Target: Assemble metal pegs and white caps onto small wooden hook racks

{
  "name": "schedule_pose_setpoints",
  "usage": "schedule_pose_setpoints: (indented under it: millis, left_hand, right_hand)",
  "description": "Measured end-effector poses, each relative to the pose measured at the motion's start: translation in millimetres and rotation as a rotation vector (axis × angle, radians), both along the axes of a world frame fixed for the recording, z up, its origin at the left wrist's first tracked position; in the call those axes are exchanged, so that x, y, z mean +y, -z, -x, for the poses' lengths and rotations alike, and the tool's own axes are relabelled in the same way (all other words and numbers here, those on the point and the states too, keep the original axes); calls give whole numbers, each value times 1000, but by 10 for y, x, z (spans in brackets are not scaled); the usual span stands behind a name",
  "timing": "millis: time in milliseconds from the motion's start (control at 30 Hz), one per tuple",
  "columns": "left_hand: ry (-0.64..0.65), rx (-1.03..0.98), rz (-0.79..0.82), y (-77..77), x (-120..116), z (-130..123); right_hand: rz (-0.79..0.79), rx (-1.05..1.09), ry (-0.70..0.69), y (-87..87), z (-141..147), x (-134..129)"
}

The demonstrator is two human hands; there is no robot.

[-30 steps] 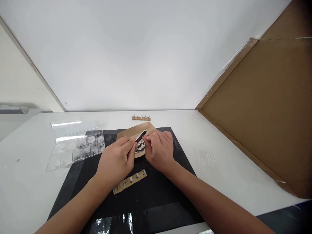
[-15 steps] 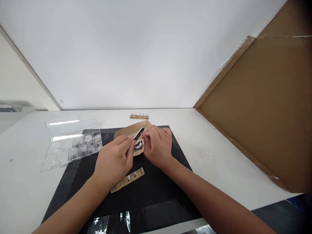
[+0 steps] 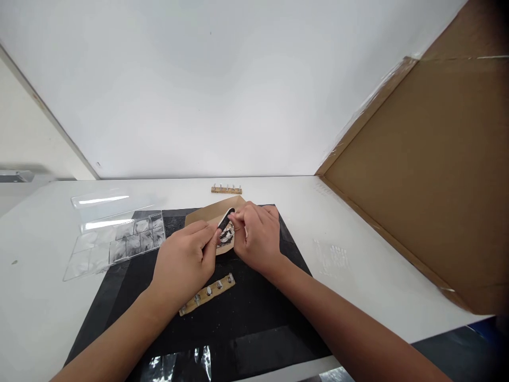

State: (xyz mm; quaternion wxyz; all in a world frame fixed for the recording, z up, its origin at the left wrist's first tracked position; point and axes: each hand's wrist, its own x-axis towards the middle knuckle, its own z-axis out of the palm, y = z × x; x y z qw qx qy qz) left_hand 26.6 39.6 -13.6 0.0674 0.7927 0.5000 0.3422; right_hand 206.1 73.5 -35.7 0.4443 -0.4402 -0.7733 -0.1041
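Over a black mat (image 3: 254, 307), the left hand (image 3: 182, 255), grip closed on a file (image 3: 226, 222), faces a curled right hand (image 3: 257, 236), its grip unclear; apparent filing next needs light strokes.

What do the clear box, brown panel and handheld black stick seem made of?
Clear box: probably glossy plastic; see-through, bright glare.
Brown panel: likely matte cardboard; plain brown, folded-looking edge.
Black stick: dull dark face, pale edge; too small to tell the material.
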Motion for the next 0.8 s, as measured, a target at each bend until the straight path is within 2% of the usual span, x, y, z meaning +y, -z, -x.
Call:
schedule_pose_setpoints:
  millis: [133,267,400,500,567,800]
  left_hand:
    - [-2,19,9,-5,-3,-3]
    - [-19,36,-1,16,4,-10]
    - [-23,46,-1,34,11,-5]
    - [-46,77,15,18,-2,-4]
    - [-61,108,24,-4,-14,-2]
    - [-12,78,85,-45,2,34]
  right_hand:
    - [4,-25,-38,-6,14,-13]
    - [-12,-3,5,-5,13,-3]
    - [14,-51,-39,-3,-4,16]
    - [9,-36,0,6,-24,31]
    - [14,-50,-36,15,-33,39]
    - [-29,-86,-81,27,-28,48]
